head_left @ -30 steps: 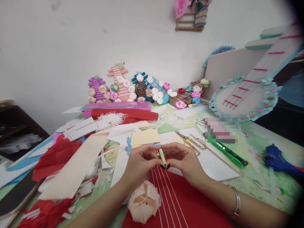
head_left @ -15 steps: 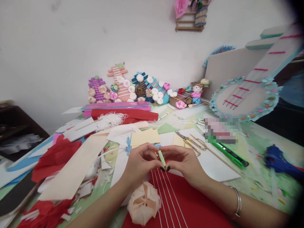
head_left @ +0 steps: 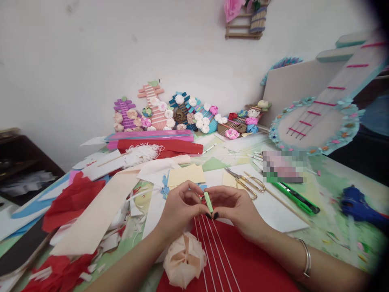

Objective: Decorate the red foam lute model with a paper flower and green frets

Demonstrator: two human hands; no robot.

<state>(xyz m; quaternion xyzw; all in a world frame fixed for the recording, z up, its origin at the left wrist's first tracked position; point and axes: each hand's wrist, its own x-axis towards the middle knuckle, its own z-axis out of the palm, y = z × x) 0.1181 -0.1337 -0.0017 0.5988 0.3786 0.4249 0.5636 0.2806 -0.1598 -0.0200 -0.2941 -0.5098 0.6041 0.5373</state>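
Note:
Between the fingertips of both hands is a small light-green strip (head_left: 208, 202). My left hand (head_left: 184, 204) pinches it from the left, and my right hand (head_left: 235, 207) pinches it from the right, thumbs almost touching. Both hands are over the far end of a red lute-shaped craft piece (head_left: 252, 255), where white strings run down its face. A cream paper flower (head_left: 184, 260) sits on the red piece, left of the strings. What lies under my curled fingers is hidden.
Gold-handled scissors (head_left: 247, 184), a green utility knife (head_left: 296, 197) and a blue glue gun (head_left: 360, 205) lie to the right. Paper scraps and red crepe paper (head_left: 74, 198) cover the left. Decorated miniature lutes (head_left: 154, 107) stand along the wall; a larger one (head_left: 316, 121) leans at right.
The green strip has tilted slightly more upright and shifted a little to the right between my fingers. Both hands otherwise keep nearly the same place.

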